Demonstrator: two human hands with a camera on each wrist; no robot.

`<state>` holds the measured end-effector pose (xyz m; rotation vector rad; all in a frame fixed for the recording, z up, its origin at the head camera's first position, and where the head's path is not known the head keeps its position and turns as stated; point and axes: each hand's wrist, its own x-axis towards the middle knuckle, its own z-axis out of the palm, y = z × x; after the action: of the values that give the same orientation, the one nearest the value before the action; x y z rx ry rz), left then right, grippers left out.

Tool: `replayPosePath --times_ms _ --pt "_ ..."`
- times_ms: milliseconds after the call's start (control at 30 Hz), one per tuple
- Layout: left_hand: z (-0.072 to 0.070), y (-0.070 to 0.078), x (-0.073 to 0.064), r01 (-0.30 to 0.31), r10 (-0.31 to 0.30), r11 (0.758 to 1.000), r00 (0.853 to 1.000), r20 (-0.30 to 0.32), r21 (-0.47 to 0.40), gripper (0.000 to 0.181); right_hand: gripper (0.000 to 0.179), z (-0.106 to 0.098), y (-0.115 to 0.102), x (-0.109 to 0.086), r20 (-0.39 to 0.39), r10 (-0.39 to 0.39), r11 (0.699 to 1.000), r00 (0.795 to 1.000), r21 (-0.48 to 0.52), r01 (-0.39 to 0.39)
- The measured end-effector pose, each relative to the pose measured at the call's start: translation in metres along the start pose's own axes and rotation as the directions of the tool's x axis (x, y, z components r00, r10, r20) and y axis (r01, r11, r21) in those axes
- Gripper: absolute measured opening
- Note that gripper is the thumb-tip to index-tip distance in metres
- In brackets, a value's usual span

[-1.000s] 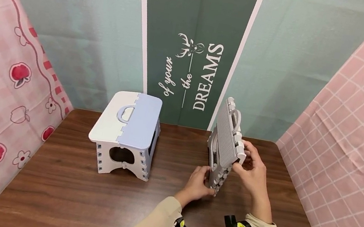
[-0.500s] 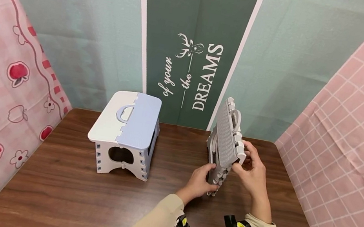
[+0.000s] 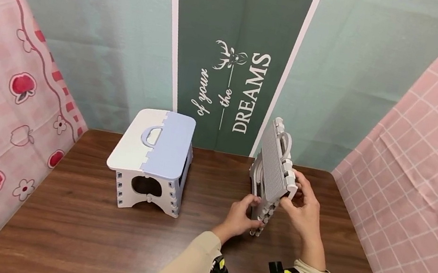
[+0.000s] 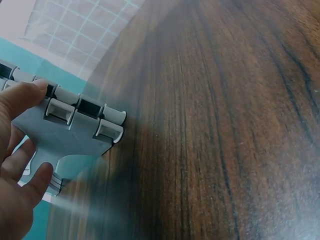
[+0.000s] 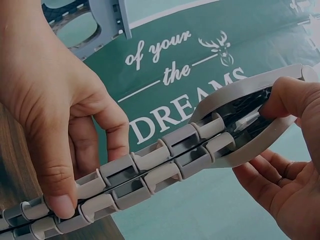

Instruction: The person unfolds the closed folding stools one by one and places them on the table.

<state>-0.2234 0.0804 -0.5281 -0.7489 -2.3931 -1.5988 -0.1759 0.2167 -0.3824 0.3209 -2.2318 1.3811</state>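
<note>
A grey folding stool [image 3: 272,164], mostly folded, stands upright on its legs at the table's right, its handle loop on the top edge. My left hand [image 3: 237,217] grips its near leg panel low down. In the left wrist view, the thumb of that hand [image 4: 15,160] presses the hinged edge, with the fingers behind it. My right hand [image 3: 305,214] holds the near end of the stool's top. The right wrist view shows the thumb of this hand [image 5: 295,135] inside the gap between the top's halves, with fingers underneath.
To the left stands an unfolded white and blue folding stool [image 3: 170,148] on the brown wooden table [image 3: 100,237]. A green cloth [image 3: 239,11] with printed words hangs behind. Pink cloths [image 3: 426,155] close off both sides.
My left hand has shifted slightly up and right along the grey folding stool's near leg, its fingers now further onto it. My right hand keeps nearly the same place.
</note>
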Motion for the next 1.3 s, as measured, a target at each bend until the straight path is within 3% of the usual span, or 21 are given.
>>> replayPosePath --times_ms 233,533,700,933,1300 --pt "-0.003 0.001 -0.001 0.003 -0.003 0.999 1.000 0.002 0.032 0.053 0.064 0.002 0.001 -0.002 -0.003 -0.014 1.000 1.000 0.025 0.014" --pt "-0.004 0.004 0.001 -0.002 0.001 0.999 1.000 0.011 0.044 0.053 0.051 -0.002 0.006 -0.009 -0.018 -0.030 0.998 0.999 0.046 0.031" --pt "-0.005 0.006 0.000 -0.006 0.005 0.999 1.000 0.002 0.051 0.054 0.059 -0.005 0.024 -0.015 0.062 -0.025 0.997 0.998 0.074 0.020" --pt "-0.005 0.005 0.000 -0.012 0.013 0.998 1.000 -0.008 0.057 0.054 0.065 -0.008 0.056 -0.019 0.173 -0.025 1.000 0.985 0.020 0.021" --pt "-0.003 0.003 0.000 0.016 -0.016 1.000 1.000 0.010 0.019 0.053 0.063 -0.006 0.068 -0.026 0.254 0.045 0.998 0.966 0.019 -0.052"
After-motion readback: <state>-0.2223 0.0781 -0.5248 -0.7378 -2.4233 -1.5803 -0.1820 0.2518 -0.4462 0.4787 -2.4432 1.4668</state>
